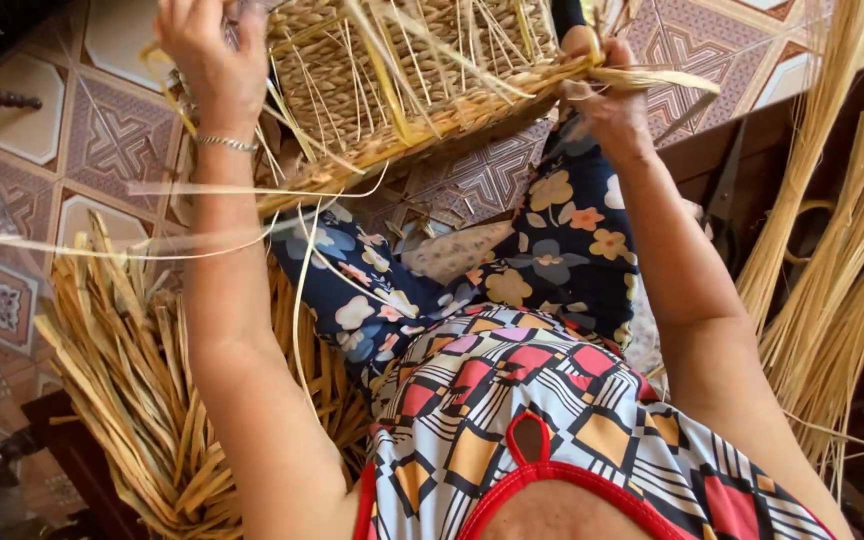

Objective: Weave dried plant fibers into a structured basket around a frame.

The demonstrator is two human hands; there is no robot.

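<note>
Overhead, left hand (214,55) and right hand (607,95) both clench the coarse, half-woven straw basket's (402,80) frayed rim at top centre.

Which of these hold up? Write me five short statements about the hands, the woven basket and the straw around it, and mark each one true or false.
1. Both hands are on the woven basket. True: the left hand holds its left side, the right hand its right edge.
2. The left wrist is bare. False: it wears a thin bracelet.
3. A pile of flat dried leaf strips lies on the floor to the left. True.
4. The floor is plain grey concrete. False: it is patterned tile.
5. The bundles of long straw stalks stand on the left. False: they are on the right.
</note>
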